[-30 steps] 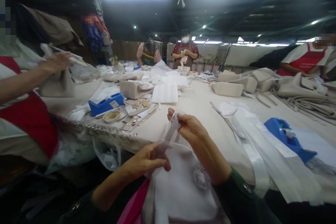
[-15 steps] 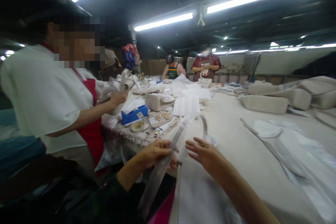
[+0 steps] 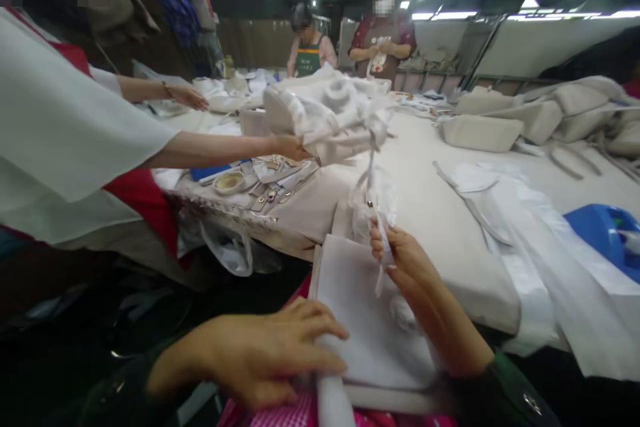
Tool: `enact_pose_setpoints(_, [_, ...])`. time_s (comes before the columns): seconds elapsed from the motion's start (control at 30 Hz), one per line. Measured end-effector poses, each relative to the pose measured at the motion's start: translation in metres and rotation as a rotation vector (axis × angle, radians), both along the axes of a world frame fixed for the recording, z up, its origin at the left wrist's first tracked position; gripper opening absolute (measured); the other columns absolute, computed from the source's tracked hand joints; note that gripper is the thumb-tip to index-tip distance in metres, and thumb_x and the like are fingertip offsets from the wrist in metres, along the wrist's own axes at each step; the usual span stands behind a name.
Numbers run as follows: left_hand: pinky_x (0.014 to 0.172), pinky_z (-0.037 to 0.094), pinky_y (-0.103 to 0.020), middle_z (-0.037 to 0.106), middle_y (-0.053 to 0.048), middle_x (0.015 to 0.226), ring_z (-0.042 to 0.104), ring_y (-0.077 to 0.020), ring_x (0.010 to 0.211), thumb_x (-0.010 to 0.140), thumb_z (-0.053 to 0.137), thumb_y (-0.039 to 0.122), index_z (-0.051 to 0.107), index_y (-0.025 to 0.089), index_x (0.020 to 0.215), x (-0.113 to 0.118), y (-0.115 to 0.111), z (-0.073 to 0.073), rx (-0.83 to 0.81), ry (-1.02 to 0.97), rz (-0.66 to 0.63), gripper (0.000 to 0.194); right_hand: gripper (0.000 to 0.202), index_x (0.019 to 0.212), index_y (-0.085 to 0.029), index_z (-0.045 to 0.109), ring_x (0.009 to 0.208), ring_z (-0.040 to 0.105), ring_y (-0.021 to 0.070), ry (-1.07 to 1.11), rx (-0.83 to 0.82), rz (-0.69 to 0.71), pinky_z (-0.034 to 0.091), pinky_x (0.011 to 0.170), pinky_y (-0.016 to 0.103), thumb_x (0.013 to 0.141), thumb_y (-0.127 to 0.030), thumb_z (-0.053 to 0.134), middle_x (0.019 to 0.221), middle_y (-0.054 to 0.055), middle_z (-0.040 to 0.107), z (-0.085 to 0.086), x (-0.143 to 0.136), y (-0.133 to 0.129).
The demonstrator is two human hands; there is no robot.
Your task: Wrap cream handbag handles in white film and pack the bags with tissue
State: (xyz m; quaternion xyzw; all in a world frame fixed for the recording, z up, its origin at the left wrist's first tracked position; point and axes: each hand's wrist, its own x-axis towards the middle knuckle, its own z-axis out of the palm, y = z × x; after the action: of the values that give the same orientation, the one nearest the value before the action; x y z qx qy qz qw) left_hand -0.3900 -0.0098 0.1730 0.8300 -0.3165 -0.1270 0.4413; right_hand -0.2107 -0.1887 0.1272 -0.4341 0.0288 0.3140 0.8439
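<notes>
My right hand (image 3: 400, 253) is closed round a pale strap (image 3: 381, 233) with a small metal fitting, held above the near edge of the table. Below and left of it, my left hand (image 3: 270, 347) has its fingers apart and holds nothing. Its fingertips are over the left edge of a white sheet (image 3: 360, 307) lying on a pale panel at my lap. Crumpled clear wrapping (image 3: 373, 197) lies behind my right hand. A co-worker's hand (image 3: 290, 147) grips a whitish wrapped bundle (image 3: 335, 107) over the table, blurred by motion.
At the left stands the co-worker in a red apron (image 3: 145, 203). A round dish (image 3: 229, 181) and small scraps lie by the table edge. Pale bags (image 3: 480, 132) and a blue dispenser (image 3: 607, 240) are on the right. Two people stand at the far side.
The view has tilted down. My left hand has let go of the strip and moved down to the sheet; my right hand, open before, is closed on a strap. The co-worker's arms have stretched over the table.
</notes>
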Motion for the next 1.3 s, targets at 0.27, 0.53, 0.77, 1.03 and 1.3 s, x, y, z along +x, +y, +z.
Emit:
enact_pose_setpoints(0.27, [0.07, 0.05, -0.029, 0.071, -0.009, 0.09, 0.066, -0.0216, 0.079, 0.08, 0.069, 0.032, 0.068, 0.015, 0.1, -0.001, -0.032, -0.078, -0.575, 0.627, 0.633, 0.027, 0.023, 0.088, -0.015, 0.059, 0.042, 0.046, 0.0044, 0.107, 0.016, -0.061, 0.037, 0.037, 0.012, 0.069, -0.005, 0.067, 0.059, -0.005, 0.056, -0.009, 0.006, 0.007])
enact_pose_setpoints(0.53, [0.055, 0.049, -0.022, 0.067, -0.006, 0.065, 0.065, -0.0161, 0.058, 0.059, 0.087, 0.037, 0.058, 0.011, 0.089, 0.007, -0.029, -0.094, -0.856, 0.855, 0.792, 0.049, 0.026, 0.089, -0.014, 0.057, 0.04, 0.044, 0.0039, 0.152, 0.043, -0.085, 0.037, 0.035, 0.011, 0.067, -0.004, 0.066, 0.059, -0.005, 0.054, -0.006, 0.004, 0.006])
enact_pose_setpoints(0.77, [0.056, 0.05, -0.025, 0.071, -0.011, 0.073, 0.065, -0.0173, 0.058, 0.06, 0.086, 0.04, 0.058, 0.012, 0.093, 0.006, -0.03, -0.097, -0.854, 0.848, 0.757, 0.051, 0.029, 0.085, -0.013, 0.059, 0.04, 0.043, 0.0029, 0.178, 0.082, -0.145, 0.035, 0.033, 0.01, 0.062, -0.005, 0.073, 0.057, -0.005, 0.054, 0.004, 0.002, 0.003])
enact_pose_setpoints(1.03, [0.068, 0.045, -0.027, 0.068, -0.007, 0.09, 0.062, -0.0202, 0.083, 0.07, 0.078, 0.042, 0.066, 0.015, 0.099, 0.03, -0.016, -0.084, -0.609, 0.441, 0.698, 0.041, 0.055, 0.087, -0.015, 0.061, 0.041, 0.042, 0.0014, 0.184, 0.153, -0.164, 0.036, 0.034, 0.011, 0.044, -0.018, 0.094, 0.059, -0.01, 0.052, 0.02, -0.026, -0.038])
enact_pose_setpoints(1.3, [0.082, 0.048, -0.031, 0.064, -0.007, 0.105, 0.06, -0.0221, 0.096, 0.08, 0.065, 0.027, 0.062, 0.02, 0.109, 0.076, -0.008, -0.041, -0.451, 0.045, 0.822, 0.031, 0.048, 0.087, -0.02, 0.06, 0.036, 0.035, 0.0023, 0.069, 0.053, -0.112, 0.033, 0.035, 0.015, 0.056, -0.041, 0.091, 0.054, -0.012, 0.042, 0.023, -0.05, -0.069])
